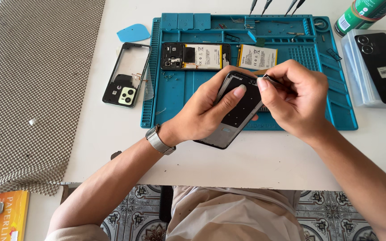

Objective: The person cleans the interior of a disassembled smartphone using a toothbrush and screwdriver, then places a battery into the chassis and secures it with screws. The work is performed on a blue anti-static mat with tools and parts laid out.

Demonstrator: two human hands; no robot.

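Opened phone frame (pixel 235 114), dark inner face up, tilted, held above the near edge of the blue work mat (pixel 336 107). Left hand (pixel 206 109) wraps it from below and the side, fingers curled round the edge, thumb laid flat across the dark panel. Right hand (pixel 293 96) pinched tight on a thin metal tool (pixel 271 80), thumb and forefinger pressed together on it; tool tip sits at the top right corner of the frame, just beside the left thumb tip. Whether the tip touches the frame: cannot tell. Metal-band watch (pixel 158 140) on left wrist.

Just beyond the hands, on the mat: a phone body with battery and board showing (pixel 195 56), and a loose battery (pixel 258 56) beside it, partly hidden by the right hand's fingers. Small screws and bits in the mat's far trays, too small to tell.

Left of the left hand, off the mat on the white surface (pixel 255 165): a black back frame with camera block (pixel 127 76), a blue pick (pixel 133 33) past it. Farther left, grey mesh mat (pixel 36 89).

Right of the right hand: a black phone (pixel 381 66) lying on clear plastic, a green can (pixel 362 13) beyond it. Tool tips (pixel 273 5) poke in at the far edge. Orange book (pixel 3 216) near left corner.
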